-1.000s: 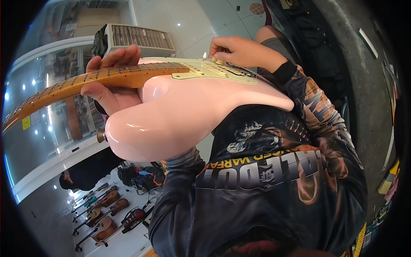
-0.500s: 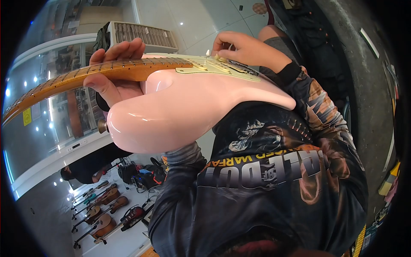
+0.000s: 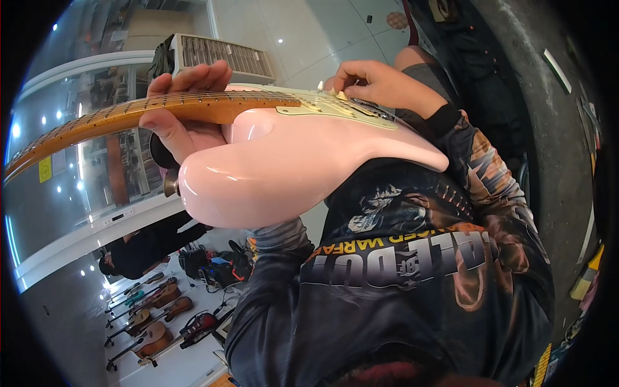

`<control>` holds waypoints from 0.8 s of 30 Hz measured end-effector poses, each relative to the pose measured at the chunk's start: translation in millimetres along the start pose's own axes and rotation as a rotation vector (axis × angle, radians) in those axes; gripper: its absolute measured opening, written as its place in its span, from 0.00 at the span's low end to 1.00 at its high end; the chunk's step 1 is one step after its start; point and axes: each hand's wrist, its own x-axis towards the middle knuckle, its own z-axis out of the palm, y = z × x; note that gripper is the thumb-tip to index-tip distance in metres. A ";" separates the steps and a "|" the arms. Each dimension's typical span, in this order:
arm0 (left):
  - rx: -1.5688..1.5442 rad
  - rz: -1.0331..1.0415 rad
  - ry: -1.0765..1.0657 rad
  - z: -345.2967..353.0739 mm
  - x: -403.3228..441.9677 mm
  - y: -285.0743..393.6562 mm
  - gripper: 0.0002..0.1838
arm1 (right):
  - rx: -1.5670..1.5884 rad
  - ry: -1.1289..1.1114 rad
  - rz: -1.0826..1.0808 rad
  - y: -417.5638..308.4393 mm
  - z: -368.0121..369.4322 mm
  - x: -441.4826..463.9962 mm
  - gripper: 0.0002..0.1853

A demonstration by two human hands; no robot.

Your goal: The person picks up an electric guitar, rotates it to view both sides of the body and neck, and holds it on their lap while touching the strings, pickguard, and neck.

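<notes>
A pale pink electric guitar [image 3: 290, 158] lies tilted across the front of my body. Its wooden neck [image 3: 213, 111] runs off to the left edge, and a cream pickguard [image 3: 296, 111] covers part of its face. My left hand [image 3: 187, 129] is around the neck near the body, thumb on the near side and fingers raised beyond the strings. Over the strings and cream control knob [image 3: 342, 95], my right hand [image 3: 371, 80] has its fingers curled together. Whatever is between those fingertips is hidden. A metal strap button [image 3: 171, 183] sticks out from the guitar's horn.
Several guitars [image 3: 155, 335] stand at the lower left, near a person in dark clothes [image 3: 138, 255]. A glass display case [image 3: 90, 161] fills the left side. Beyond the guitar sits a white drawer cabinet [image 3: 222, 57]. A grey worktop [image 3: 548, 122] runs along the right.
The guitar and my left hand have shifted slightly right in the view. My right hand has moved a little right and down, its fingers still curled over the strings.
</notes>
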 end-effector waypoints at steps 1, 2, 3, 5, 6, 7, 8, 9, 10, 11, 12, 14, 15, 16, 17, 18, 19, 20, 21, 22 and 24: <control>0.003 -0.003 -0.007 -0.1 0.7 1.5 0.41 | -0.020 0.019 0.001 -2.9 0.9 -0.8 0.09; 0.007 -0.007 -0.013 0.6 0.2 1.3 0.41 | -0.040 0.038 0.002 -2.9 -0.2 -2.2 0.09; 0.011 -0.012 -0.019 0.7 -0.2 1.1 0.41 | -0.046 0.031 -0.009 -2.5 -2.0 -3.2 0.09; 0.014 -0.020 -0.038 1.2 -0.7 -1.4 0.42 | -0.059 0.016 -0.032 -0.9 -7.3 -5.6 0.10; 0.015 -0.023 -0.047 1.1 -1.0 -2.5 0.42 | -0.070 0.012 -0.032 -0.5 -9.5 -6.5 0.10; -0.003 -0.030 -0.055 1.4 -1.5 -3.1 0.41 | -0.081 0.009 -0.033 -0.4 -11.1 -7.3 0.10; -0.026 -0.038 -0.063 -5.6 2.7 3.1 0.41 | -0.097 0.006 -0.031 -7.4 -6.2 -3.2 0.10; -0.045 -0.044 -0.071 -6.0 2.3 3.1 0.40 | -0.056 0.018 -0.022 -7.4 -5.3 -4.4 0.10; -0.104 -0.060 -0.064 -6.8 0.8 1.1 0.40 | -0.017 0.027 -0.015 -7.5 -3.5 -5.4 0.10; -0.165 -0.070 -0.057 -6.1 -1.2 -2.4 0.39 | 0.019 0.035 -0.013 -6.3 -2.7 -6.1 0.10; -0.225 -0.073 -0.048 -2.4 -2.5 -2.2 0.39 | 0.080 0.042 0.012 -4.4 -1.2 -8.5 0.10; -0.193 -0.024 -0.080 3.1 -5.4 -2.5 0.38 | 0.184 0.020 0.029 -5.1 -2.4 -8.2 0.10; -0.173 0.002 -0.114 1.9 -4.2 -0.6 0.33 | 0.203 0.042 0.053 -8.6 -4.0 -5.2 0.10; -0.239 -0.048 -0.149 1.0 -2.6 3.1 0.29 | 0.223 0.056 0.076 -9.7 -6.3 -4.5 0.10; -0.271 -0.025 -0.176 6.1 -1.7 5.3 0.26 | 0.231 0.039 0.083 -4.5 -7.1 -1.6 0.10; -0.288 -0.027 -0.197 10.1 -1.1 7.8 0.25 | 0.238 0.021 0.094 4.6 -7.4 2.3 0.09; -0.344 -0.066 -0.205 16.2 -0.8 10.1 0.23 | 0.222 -0.025 0.107 15.0 -9.6 5.6 0.10; -0.331 -0.097 -0.245 18.9 1.4 12.2 0.21 | 0.207 -0.069 0.127 18.6 -8.1 7.9 0.10; -0.334 -0.102 -0.238 27.5 0.1 15.3 0.20 | 0.180 -0.034 0.138 3.4 -2.1 7.2 0.10; -0.308 -0.141 -0.251 32.6 -2.2 15.5 0.21 | 0.228 0.014 0.140 -32.7 5.1 -5.3 0.10; -0.314 -0.223 -0.242 42.1 -4.6 22.7 0.21 | 0.292 0.096 0.140 -78.8 16.2 -28.3 0.11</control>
